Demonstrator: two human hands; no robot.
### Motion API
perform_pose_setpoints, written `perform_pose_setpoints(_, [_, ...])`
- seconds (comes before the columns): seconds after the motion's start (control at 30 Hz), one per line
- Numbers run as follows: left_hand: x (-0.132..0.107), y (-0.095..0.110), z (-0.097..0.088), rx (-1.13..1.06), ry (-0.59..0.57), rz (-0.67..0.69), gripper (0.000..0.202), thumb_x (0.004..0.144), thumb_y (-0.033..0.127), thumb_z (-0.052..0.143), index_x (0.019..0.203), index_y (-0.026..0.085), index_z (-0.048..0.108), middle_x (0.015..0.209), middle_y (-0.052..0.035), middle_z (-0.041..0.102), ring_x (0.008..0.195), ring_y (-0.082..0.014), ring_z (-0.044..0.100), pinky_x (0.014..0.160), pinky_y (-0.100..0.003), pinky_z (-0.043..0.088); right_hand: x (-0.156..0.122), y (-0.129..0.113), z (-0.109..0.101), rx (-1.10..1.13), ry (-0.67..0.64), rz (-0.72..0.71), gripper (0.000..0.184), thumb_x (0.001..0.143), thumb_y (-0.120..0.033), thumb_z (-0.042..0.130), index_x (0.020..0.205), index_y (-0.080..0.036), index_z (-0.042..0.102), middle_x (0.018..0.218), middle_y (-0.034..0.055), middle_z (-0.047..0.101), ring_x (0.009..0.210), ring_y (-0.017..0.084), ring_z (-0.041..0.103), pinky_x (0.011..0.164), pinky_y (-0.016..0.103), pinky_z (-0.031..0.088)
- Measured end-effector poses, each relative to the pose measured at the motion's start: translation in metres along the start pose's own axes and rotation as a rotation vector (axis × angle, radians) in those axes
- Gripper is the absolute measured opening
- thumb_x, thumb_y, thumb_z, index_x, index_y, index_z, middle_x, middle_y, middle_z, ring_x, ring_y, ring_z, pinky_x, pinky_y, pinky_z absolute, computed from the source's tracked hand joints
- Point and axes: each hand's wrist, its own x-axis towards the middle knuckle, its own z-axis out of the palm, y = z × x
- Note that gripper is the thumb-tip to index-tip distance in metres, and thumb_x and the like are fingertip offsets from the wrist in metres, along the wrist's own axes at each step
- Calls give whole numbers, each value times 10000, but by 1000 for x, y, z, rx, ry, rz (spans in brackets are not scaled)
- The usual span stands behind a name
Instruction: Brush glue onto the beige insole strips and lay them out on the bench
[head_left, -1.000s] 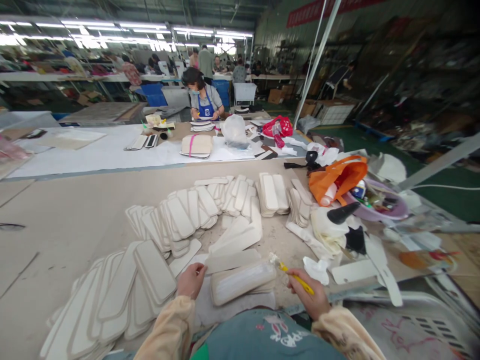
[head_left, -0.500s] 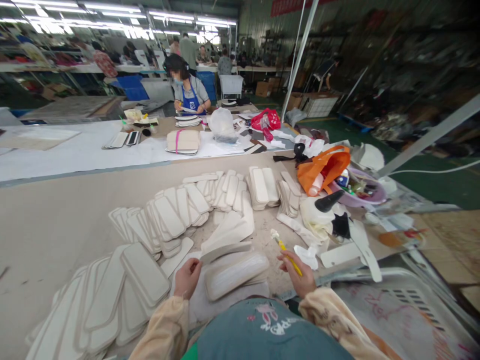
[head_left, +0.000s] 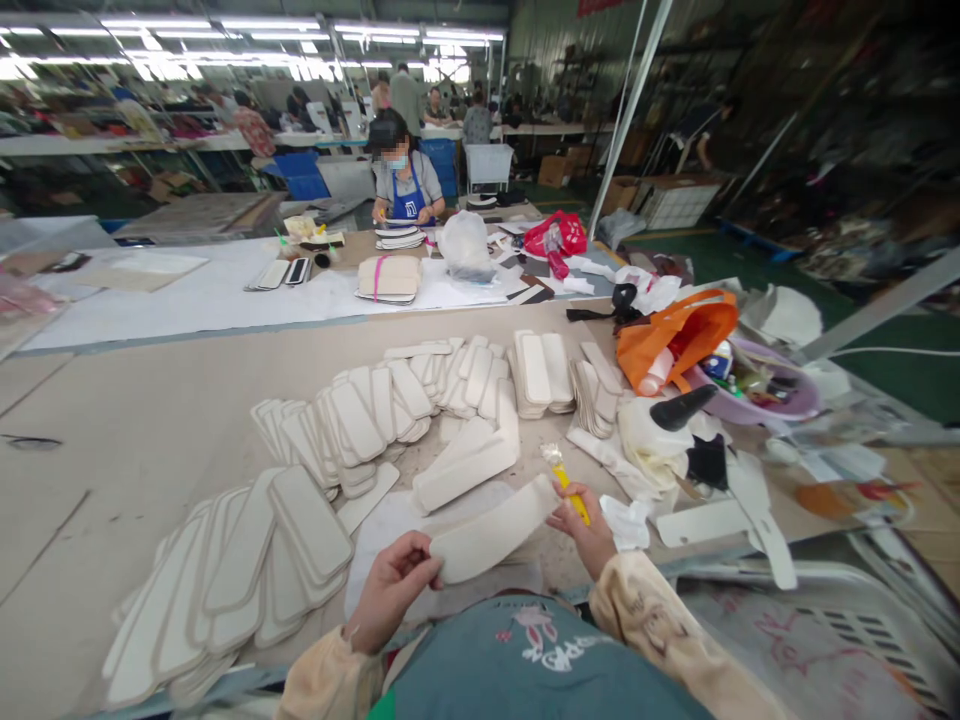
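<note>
Between my hands, above the table's near edge, is a long cream-white panel [head_left: 491,535] with rounded ends, slightly bowed. My left hand [head_left: 391,585] pinches its left end between thumb and fingers. The fingers of my right hand [head_left: 585,530] are wrapped round a yellow-handled brush [head_left: 574,492], bristles up and whitish; its fingertips meet the panel's right end. Just beyond lie other loose panels [head_left: 465,470]. Beneath the held panel is a pale sheet [head_left: 375,540], partly hidden. Fanned rows of larger panels [head_left: 311,525] spread to the left.
More panel stacks [head_left: 544,370] stand behind. To the right are an orange bag [head_left: 675,335], a purple basin [head_left: 795,405], white scraps [head_left: 705,522] and a white plastic crate [head_left: 862,620]. A co-worker [head_left: 407,185] sits across the far table.
Both hands have brought a panel up off the pile, my left hand shifting right along with it. The brush stays in my right hand. The view has swung slightly left.
</note>
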Motion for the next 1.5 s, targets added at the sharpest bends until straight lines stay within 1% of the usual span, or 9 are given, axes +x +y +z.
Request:
perform_pose_setpoints(0.13, [-6, -34, -2, -21, 177, -146, 287, 690, 418, 677, 710, 174, 527, 529, 34, 576, 514, -103, 528, 529, -212, 408, -10, -1, 1, -24, 9, 84, 395, 692, -455, 698, 897, -260, 422, 769, -36, 532, 602, 143, 569, 538, 304, 554])
perform_pose_setpoints(0.27, [-8, -69, -6, 90, 277, -282, 310, 675, 468, 632, 687, 185, 505, 479, 25, 580, 453, -103, 505, 477, -208, 380, -14, 7, 0, -66, 45, 23, 390, 671, -458, 696, 811, -253, 395, 754, -34, 531, 635, 155, 555, 534, 284, 532])
perform_pose_setpoints(0.33, [-5, -82, -8, 180, 325, -328, 308, 678, 481, 598, 675, 188, 503, 478, 22, 581, 441, -106, 507, 460, -210, 378, -12, 13, -1, -186, 25, -37, 370, 688, -463, 677, 794, -246, 397, 738, -34, 527, 627, 152, 542, 554, 283, 512])
perform_pose_setpoints(0.47, [7, -101, -13, 295, 396, -392, 256, 685, 431, 578, 645, 186, 513, 496, 18, 578, 463, -124, 545, 422, -207, 361, 0, 27, 0, -585, -15, -166, 319, 721, -473, 635, 773, -228, 439, 628, -46, 496, 551, 143, 494, 549, 271, 430])
perform_pose_setpoints(0.57, [18, -111, -18, 381, 419, -422, 209, 715, 371, 556, 630, 182, 532, 493, 14, 579, 456, -124, 541, 417, -208, 347, 7, 34, 4, -710, -4, -231, 315, 749, -509, 578, 752, -228, 437, 585, -39, 498, 522, 148, 487, 546, 278, 404])
perform_pose_setpoints(0.73, [27, -119, -25, 509, 410, -431, 198, 742, 318, 546, 601, 179, 561, 478, 8, 589, 479, -127, 550, 483, -218, 366, 10, 42, 10, -787, 21, -271, 318, 775, -531, 512, 725, -227, 429, 552, -35, 484, 487, 151, 474, 540, 287, 384])
perform_pose_setpoints(1.27, [27, -116, -25, 653, 375, -415, 184, 758, 337, 536, 636, 199, 551, 500, 13, 613, 545, -161, 598, 550, -246, 363, 13, 51, 11, -781, 39, -230, 267, 707, -494, 599, 678, -266, 464, 531, -21, 481, 469, 174, 437, 536, 314, 320])
perform_pose_setpoints(1.4, [27, -116, -25, 698, 383, -405, 154, 755, 341, 542, 691, 201, 537, 544, 13, 624, 584, -165, 604, 563, -250, 352, 14, 55, 8, -815, 41, -258, 211, 727, -443, 581, 692, -268, 469, 531, -25, 475, 479, 176, 438, 536, 310, 310])
perform_pose_setpoints(1.5, [28, -115, -25, 730, 382, -395, 170, 757, 372, 537, 801, 208, 519, 599, 22, 632, 608, -172, 607, 566, -256, 347, 16, 58, 6, -937, 10, -296, 150, 768, -380, 535, 733, -255, 459, 575, -30, 496, 512, 170, 475, 545, 296, 331])
